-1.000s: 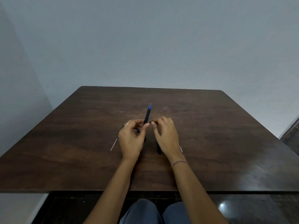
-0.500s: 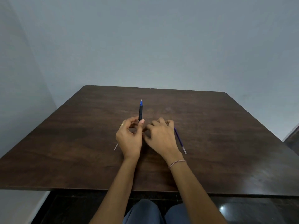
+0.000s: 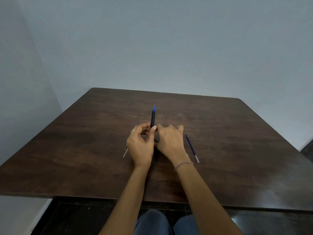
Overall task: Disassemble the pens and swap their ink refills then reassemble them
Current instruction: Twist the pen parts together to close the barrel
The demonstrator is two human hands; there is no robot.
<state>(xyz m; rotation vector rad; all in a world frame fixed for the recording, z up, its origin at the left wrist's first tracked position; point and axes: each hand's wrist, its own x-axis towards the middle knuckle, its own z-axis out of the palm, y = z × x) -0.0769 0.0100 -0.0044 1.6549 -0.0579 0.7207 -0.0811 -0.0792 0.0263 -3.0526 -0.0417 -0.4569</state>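
My left hand [image 3: 140, 146] grips a black pen [image 3: 153, 118] between thumb and fingers. Its blue tip points away from me. My right hand [image 3: 171, 141] sits palm down right against the left hand, with its index finger at the pen's barrel. Its thumb side is hidden; a dark bit of the pen shows between the two hands. A blue ink refill [image 3: 192, 148] lies on the table [image 3: 237, 141] just right of my right hand. The pale end of another thin refill [image 3: 125, 152] sticks out from under my left hand.
The dark wooden table stands against a plain grey wall, with its front edge just above my knees. A dark glossy floor shows beneath the table.
The pen has swung from leaning right to pointing straight away. My right hand has shifted left, uncovering the blue refill on the table. The dark piece seen earlier under my right wrist no longer shows.
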